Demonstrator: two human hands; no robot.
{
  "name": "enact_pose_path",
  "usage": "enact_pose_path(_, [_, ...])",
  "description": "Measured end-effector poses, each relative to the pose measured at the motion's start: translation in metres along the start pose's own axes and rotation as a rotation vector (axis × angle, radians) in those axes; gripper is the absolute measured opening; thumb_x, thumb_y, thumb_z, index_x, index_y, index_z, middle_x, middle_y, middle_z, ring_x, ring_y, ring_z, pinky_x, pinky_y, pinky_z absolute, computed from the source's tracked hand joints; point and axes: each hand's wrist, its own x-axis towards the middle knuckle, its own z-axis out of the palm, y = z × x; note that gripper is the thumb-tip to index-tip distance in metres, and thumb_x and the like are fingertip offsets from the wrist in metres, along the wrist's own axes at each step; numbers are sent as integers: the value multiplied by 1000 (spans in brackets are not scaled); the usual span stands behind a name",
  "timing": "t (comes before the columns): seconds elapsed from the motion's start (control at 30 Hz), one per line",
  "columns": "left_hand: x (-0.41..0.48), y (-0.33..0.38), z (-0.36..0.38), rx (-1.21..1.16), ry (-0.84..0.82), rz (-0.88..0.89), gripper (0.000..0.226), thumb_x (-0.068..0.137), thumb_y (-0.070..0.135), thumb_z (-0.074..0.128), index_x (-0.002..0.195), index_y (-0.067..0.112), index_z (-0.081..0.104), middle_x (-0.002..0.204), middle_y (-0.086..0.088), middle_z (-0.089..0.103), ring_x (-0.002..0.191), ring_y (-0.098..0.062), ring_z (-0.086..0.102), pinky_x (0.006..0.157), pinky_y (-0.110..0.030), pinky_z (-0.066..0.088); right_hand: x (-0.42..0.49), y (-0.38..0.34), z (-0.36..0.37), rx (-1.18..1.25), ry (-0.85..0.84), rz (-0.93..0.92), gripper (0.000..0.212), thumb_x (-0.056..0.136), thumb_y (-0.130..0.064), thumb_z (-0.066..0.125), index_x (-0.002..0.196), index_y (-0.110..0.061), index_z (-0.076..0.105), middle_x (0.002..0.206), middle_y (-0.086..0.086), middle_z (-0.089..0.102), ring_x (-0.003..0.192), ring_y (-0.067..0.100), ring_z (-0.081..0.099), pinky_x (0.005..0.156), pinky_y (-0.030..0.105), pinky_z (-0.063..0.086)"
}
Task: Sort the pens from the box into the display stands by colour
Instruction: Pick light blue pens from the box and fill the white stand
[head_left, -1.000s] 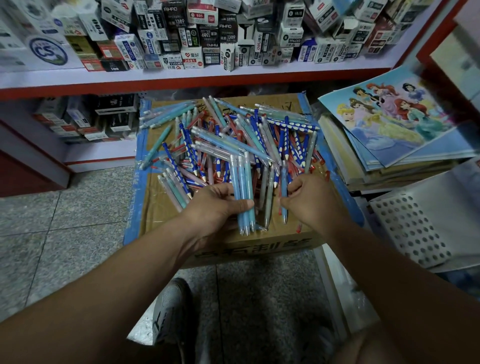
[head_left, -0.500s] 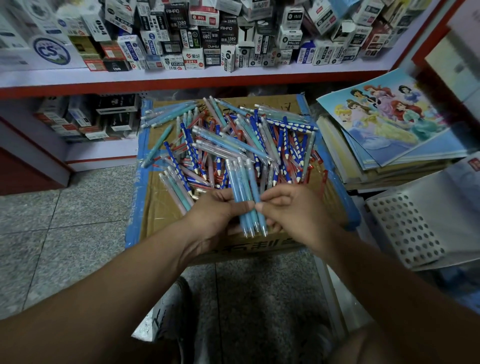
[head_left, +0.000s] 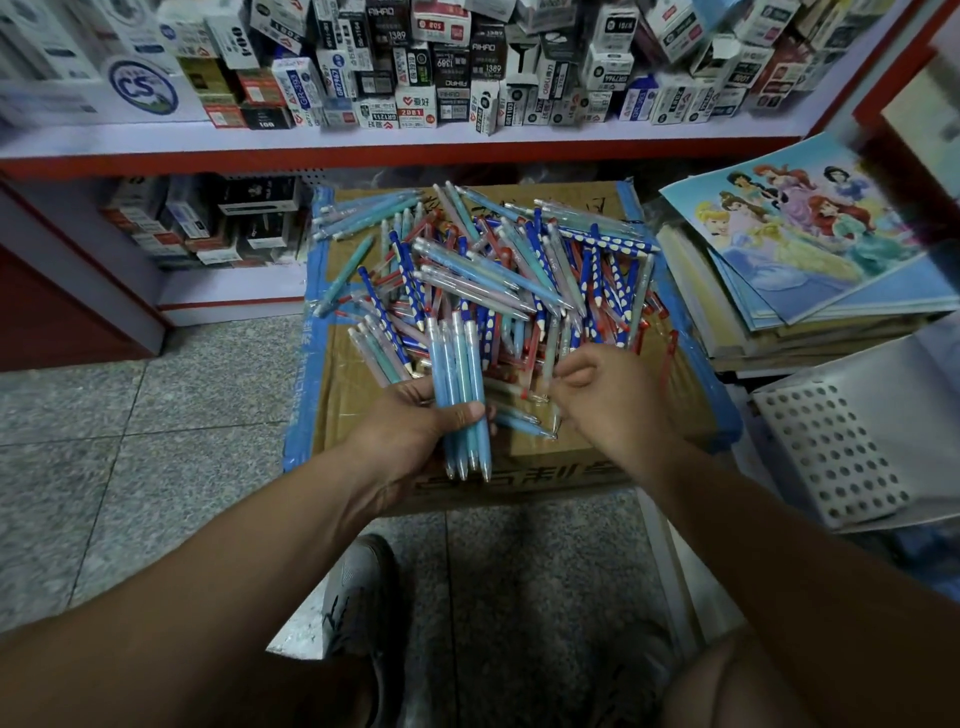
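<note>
Setting: A person is working over a taped cardboard box (head_left: 571, 467) standing on a speckled tile floor (head_left: 156, 415). A red-edged shelf (head_left: 363, 143) of small cartons (head_left: 441, 67) is running behind the box.
Pile: Smooth plastic pens (head_left: 498, 280) in blue, red and pale shades are lying crisscrossed on the box top.
Left hand: The left hand (head_left: 410, 431) is gripping a bundle of light-blue pens (head_left: 460, 374) over the box's near edge, with their long axes running front to back and their tips pointing toward the wearer.
Right hand: The right hand (head_left: 608, 400), just right of the bundle, is pinching a pale pen (head_left: 554, 343) in the pile.
Right of box: Glossy princess posters (head_left: 800, 228) and a perforated white tray (head_left: 831, 447) are lying there.
</note>
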Motion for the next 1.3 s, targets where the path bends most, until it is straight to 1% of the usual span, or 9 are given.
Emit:
enact_pose_path(0.1, [0,0,-6,-10,0,-2,15,85,-4,67,99,1,71,83,-11,75,69,-19,72,57,-29,58,10,9,-1,-131,82,1,20,85,-23,78,98,-13,66,81,0,67,73,11,64,61,23,49])
enact_pose_path(0.23, [3,1,-8,0,-3,5,15,84,-1,69,98,5,72,85,-12,76,74,-22,72,62,-33,60,16,12,3,-185,86,3,27,82,-27,81,99,-15,64,81,-1,68,75,14,66,75,41,58])
enact_pose_path(0.47, [8,5,-2,19,-4,12,21,83,1,72,104,3,72,92,-14,75,82,-26,72,72,-37,60,18,8,3,-206,103,28,25,81,-22,81,98,-14,65,76,-1,66,71,16,65,71,37,57])
enact_pose_path(0.57, [9,5,1,32,-5,15,18,82,1,72,100,6,73,92,-14,75,84,-27,72,77,-39,60,19,6,-5,-75,81,117,21,81,-14,79,96,-12,65,79,6,68,70,21,67,63,36,58])
enact_pose_path(0.67, [10,6,6,34,-11,13,16,83,1,72,99,6,73,91,-13,76,81,-25,72,71,-35,60,19,4,-16,113,34,217,19,82,-7,75,98,-8,66,74,13,68,54,15,61,44,24,49])
enact_pose_path(0.9, [11,10,32,59,-26,9,11,84,1,71,94,6,74,93,-14,75,85,-27,71,74,-38,61,12,13,-36,316,-178,330,9,84,1,69,89,-6,69,59,8,63,60,22,56,55,33,45])
enact_pose_path(1.03, [12,15,46,49,-55,-17,18,85,2,70,103,3,72,91,-13,75,82,-26,72,66,-37,61,3,15,-46,384,-265,300,22,87,0,67,107,-9,66,67,11,63,57,16,55,50,28,43])
enact_pose_path(1.17, [9,21,78,71,-69,5,13,87,0,68,98,5,72,80,-7,75,68,-20,70,55,-29,59,-9,20,-68,437,-212,222,29,90,-1,65,117,-12,64,78,11,58,58,15,50,50,29,41])
enact_pose_path(1.3, [6,27,116,182,-120,50,12,88,4,69,96,12,73,81,-3,75,71,-18,70,69,-34,59,-26,25,-110,509,-41,178,18,88,0,64,92,-18,64,67,9,54,58,21,49,50,30,39])
